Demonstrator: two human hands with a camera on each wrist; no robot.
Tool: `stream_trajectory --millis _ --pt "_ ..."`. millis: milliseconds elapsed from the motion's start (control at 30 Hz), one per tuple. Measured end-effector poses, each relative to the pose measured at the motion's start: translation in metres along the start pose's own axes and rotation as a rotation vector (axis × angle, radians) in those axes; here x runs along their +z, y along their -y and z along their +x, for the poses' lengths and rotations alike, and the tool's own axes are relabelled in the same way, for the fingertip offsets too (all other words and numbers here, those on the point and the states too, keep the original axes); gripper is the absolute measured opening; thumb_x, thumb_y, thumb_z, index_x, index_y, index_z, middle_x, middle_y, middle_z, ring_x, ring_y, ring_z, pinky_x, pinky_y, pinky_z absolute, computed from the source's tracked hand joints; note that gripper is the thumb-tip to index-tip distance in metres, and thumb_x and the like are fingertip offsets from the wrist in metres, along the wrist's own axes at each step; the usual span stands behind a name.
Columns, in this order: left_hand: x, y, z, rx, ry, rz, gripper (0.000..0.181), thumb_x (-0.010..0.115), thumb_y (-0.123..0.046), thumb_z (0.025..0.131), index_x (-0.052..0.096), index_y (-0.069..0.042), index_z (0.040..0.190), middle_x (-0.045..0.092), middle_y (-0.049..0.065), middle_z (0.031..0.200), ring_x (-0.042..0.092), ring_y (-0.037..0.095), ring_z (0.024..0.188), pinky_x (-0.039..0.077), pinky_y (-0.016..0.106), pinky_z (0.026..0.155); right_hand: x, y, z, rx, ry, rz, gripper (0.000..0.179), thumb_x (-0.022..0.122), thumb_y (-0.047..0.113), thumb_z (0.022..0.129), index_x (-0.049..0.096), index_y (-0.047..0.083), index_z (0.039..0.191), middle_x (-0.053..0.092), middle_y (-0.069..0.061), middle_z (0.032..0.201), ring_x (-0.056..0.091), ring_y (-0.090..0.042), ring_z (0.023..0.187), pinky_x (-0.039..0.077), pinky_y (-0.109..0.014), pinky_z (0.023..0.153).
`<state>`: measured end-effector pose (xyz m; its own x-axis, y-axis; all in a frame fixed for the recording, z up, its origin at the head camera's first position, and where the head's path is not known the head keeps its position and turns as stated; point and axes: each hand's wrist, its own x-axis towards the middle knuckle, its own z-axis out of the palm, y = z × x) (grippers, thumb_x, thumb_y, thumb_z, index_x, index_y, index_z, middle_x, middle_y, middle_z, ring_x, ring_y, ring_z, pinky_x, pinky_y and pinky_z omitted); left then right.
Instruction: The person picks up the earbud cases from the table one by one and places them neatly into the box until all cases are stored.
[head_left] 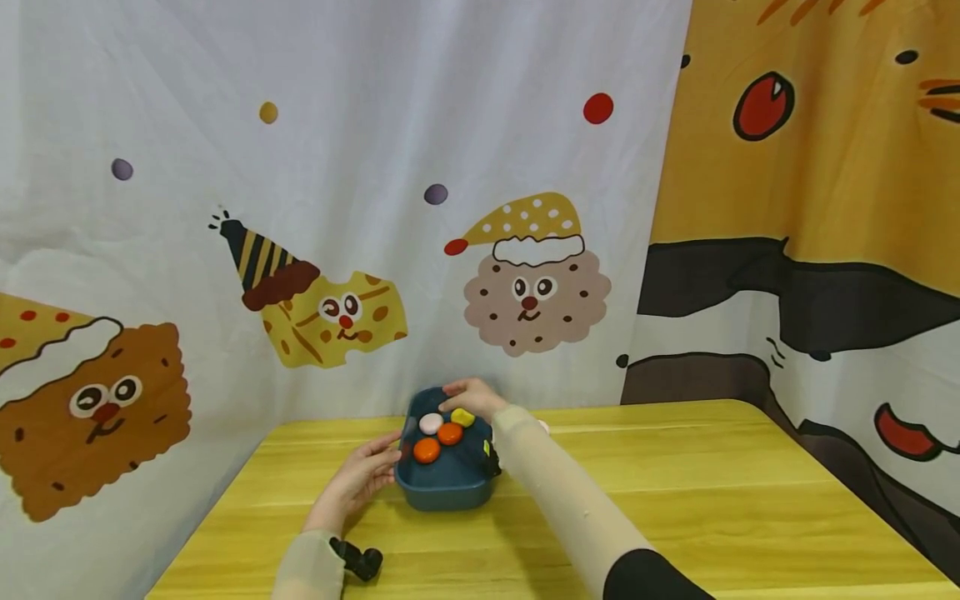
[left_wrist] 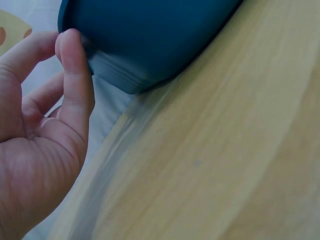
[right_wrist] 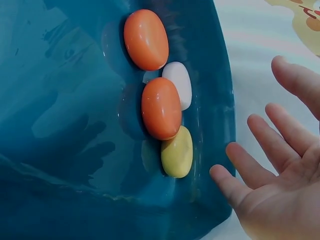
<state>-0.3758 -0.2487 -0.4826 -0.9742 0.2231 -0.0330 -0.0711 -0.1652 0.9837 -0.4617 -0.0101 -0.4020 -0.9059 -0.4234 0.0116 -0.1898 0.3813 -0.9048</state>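
Observation:
A dark blue plastic tray (head_left: 450, 497) with raised walls is on the table. Lying inside it are two smooth orange oval pebbles (right_wrist: 161, 108), a white one (right_wrist: 181, 86) and a yellow one (right_wrist: 177, 156). At the tray's left side, my left hand (head_left: 358, 477) pinches the rim between thumb and fingers, seen closely in the left wrist view. My right hand (right_wrist: 280, 165) is over the tray's far right end, near the yellow pebble, with its fingers spread and holding nothing.
The wooden table (head_left: 675, 492) extends to both sides and toward me. A small white thing (head_left: 543, 427) shows partly behind the right forearm. A printed curtain (head_left: 420, 100) hangs along the table's far edge.

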Motion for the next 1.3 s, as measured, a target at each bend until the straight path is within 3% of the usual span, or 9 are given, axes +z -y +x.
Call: stream_trajectory --millis 367,667,900,1300 --pt "0.007 0.001 0.003 0.003 0.013 0.026 0.061 0.057 -0.007 0.096 0.029 0.004 0.15 0.058 0.007 0.102 0.06 0.008 0.066 0.053 0.022 0.066 -0.017 0.005 -0.006 -0.006 0.013 0.035 0.054 0.07 0.017 0.09 0.052 -0.001 0.137 0.052 -0.017 0.138 0.05 -0.031 0.124 0.038 -0.049 0.105" --pt "0.004 -0.003 0.002 0.003 0.014 0.047 0.062 0.058 -0.009 0.097 0.028 0.002 0.151 0.057 0.009 0.107 0.06 0.008 0.068 0.053 0.023 0.068 -0.049 0.009 -0.018 -0.038 0.047 0.111 0.057 0.067 0.018 0.093 0.046 0.002 0.143 0.044 -0.017 0.145 0.043 -0.032 0.131 0.03 -0.055 0.108" --pt "-0.001 -0.004 -0.001 -0.012 0.007 0.072 0.063 0.057 -0.01 0.097 0.027 0.002 0.151 0.058 0.011 0.111 0.06 0.009 0.069 0.053 0.023 0.068 -0.076 -0.007 -0.03 -0.053 0.025 0.121 0.058 0.065 0.019 0.094 0.043 0.004 0.146 0.041 -0.019 0.147 0.041 -0.034 0.132 0.027 -0.059 0.108" --pt "-0.002 -0.003 -0.004 -0.022 0.028 0.053 0.066 0.058 -0.012 0.097 0.024 0.002 0.152 0.063 0.004 0.103 0.061 0.009 0.07 0.054 0.025 0.07 -0.107 -0.048 -0.057 0.035 -0.071 0.141 0.061 0.069 0.018 0.091 0.044 0.006 0.145 0.039 -0.017 0.149 0.039 -0.036 0.133 0.028 -0.064 0.105"
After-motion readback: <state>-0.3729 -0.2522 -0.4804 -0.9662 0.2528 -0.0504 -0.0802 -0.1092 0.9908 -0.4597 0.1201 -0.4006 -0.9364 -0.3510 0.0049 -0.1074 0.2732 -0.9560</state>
